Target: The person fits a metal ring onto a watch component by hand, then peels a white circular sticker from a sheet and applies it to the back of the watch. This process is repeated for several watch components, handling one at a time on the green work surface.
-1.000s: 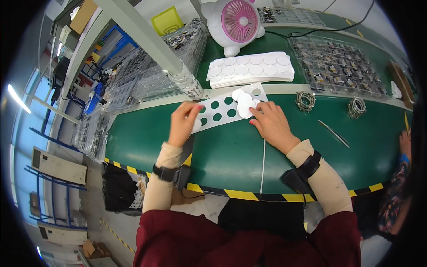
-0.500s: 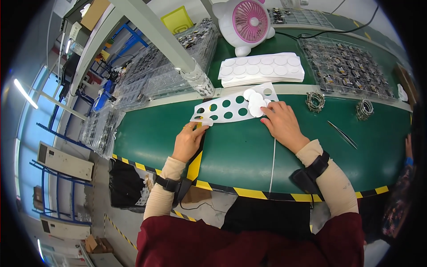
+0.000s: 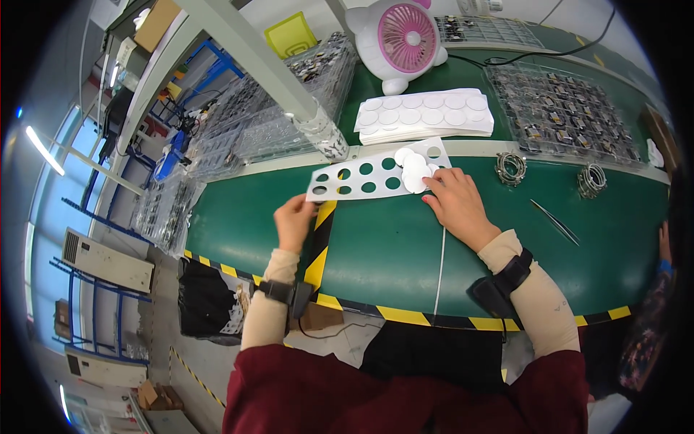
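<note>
Both hands are busy with one white punched sheet (image 3: 365, 179) lying flat on the green surface (image 3: 390, 246), toward its far edge. Left hand (image 3: 295, 219) pinches the sheet's near left corner between thumb and fingers, a closed grip that keeps it from sliding. Right hand (image 3: 457, 202) rests fingers-down at the sheet's right end, fingertips pressing on a small pile of loose white discs (image 3: 413, 171); whether it has one pinched I cannot tell.

Most holes in the sheet show green through them, so the discs look largely pushed out already, and the work seems to be near the last of this sheet. To my eye the next move calls for a steady hold at the left corner while the right fingers free what remains and gather the discs without scattering them.

Beyond the sheet lies a stack of unpunched sheets (image 3: 425, 113), with a pink fan (image 3: 401, 37) behind it. Tweezers (image 3: 554, 221) and two wire coils (image 3: 510, 168) lie off to the right.
</note>
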Tool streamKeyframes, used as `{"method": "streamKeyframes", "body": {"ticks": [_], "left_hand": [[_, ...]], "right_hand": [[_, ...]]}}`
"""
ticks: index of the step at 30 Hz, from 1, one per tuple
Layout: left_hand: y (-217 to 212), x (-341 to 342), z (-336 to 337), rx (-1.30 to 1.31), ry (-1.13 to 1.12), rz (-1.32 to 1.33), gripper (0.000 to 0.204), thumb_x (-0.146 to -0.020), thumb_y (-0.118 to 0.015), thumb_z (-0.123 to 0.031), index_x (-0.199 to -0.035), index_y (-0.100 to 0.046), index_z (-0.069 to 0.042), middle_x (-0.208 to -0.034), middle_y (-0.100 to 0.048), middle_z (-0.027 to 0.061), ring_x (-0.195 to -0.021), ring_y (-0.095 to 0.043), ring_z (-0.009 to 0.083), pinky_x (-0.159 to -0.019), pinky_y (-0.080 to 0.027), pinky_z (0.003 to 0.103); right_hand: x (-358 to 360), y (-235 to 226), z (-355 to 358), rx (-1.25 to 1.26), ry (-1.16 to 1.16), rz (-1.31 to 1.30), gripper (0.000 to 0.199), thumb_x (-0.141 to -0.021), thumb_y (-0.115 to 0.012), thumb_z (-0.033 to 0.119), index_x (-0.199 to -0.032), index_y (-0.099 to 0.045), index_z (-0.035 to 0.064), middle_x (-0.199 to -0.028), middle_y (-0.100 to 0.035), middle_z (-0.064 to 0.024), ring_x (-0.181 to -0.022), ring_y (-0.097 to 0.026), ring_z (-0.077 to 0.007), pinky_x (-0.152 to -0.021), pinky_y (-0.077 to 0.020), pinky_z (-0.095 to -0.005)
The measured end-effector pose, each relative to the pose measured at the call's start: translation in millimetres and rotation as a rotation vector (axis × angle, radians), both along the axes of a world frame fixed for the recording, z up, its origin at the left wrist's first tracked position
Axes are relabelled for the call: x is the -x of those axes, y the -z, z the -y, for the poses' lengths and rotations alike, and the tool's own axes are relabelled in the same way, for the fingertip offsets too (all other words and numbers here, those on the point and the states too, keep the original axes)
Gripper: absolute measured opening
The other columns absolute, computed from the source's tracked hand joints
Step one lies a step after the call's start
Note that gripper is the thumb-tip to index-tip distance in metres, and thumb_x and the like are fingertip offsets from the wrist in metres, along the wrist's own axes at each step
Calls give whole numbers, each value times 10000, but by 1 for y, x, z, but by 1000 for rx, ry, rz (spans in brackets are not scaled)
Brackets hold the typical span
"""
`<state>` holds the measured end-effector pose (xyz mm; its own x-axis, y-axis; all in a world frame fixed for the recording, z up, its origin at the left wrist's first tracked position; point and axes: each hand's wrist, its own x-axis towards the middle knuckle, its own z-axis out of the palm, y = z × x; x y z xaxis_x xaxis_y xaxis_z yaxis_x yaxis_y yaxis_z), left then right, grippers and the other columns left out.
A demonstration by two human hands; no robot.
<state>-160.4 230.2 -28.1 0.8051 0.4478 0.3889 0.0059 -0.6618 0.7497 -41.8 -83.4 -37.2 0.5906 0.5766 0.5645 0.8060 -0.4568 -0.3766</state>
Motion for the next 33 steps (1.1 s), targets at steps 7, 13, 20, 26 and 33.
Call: {"method": "streamKeyframes", "body": {"ticks": [7,13,20,26,33], "left_hand": [[-65,-24,42,70,-36,478,164,-872,-547,-55,-987,-622,35,-892,-647,107,-794,-640,175,-663,-515,255],[-33,-92,93,-744,539,196,234,-762,-566,52,-983,-619,-5,-1009,-612,178,-880,-623,247,-722,-494,307],[-2,-96,91,-511,744,70,244,-744,-592,41,-976,-609,-32,-922,-581,123,-792,-581,231,-694,-472,307],[-15,-91,80,-265,628,-32,202,-753,-611,15,-951,-614,-28,-817,-532,88,-694,-541,208,-651,-456,283],[-58,-58,85,-186,643,-27,168,-755,-630,6,-921,-622,-19,-845,-583,95,-716,-567,184,-649,-447,263]], "right_hand": [[-1,2,1,16,13,-10,279,-765,-632,134,-1020,-599,27,-987,-527,-95,-951,-476,-258,-814,-388,-345],[-5,-5,0,5,2,-36,280,-766,-623,110,-1030,-590,22,-1002,-528,-106,-972,-482,-274,-819,-394,-362],[-71,-23,-19,-160,167,200,294,-740,-629,81,-1028,-595,32,-1106,-513,-136,-1033,-483,-296,-836,-414,-375],[-113,-32,-29,331,380,114,170,-738,-605,131,-889,-655,71,-854,-632,-118,-844,-575,-269,-734,-444,-381],[-126,-32,-29,105,405,372,55,-688,-554,118,-676,-592,81,-703,-618,-90,-705,-595,-257,-616,-446,-379]]}}
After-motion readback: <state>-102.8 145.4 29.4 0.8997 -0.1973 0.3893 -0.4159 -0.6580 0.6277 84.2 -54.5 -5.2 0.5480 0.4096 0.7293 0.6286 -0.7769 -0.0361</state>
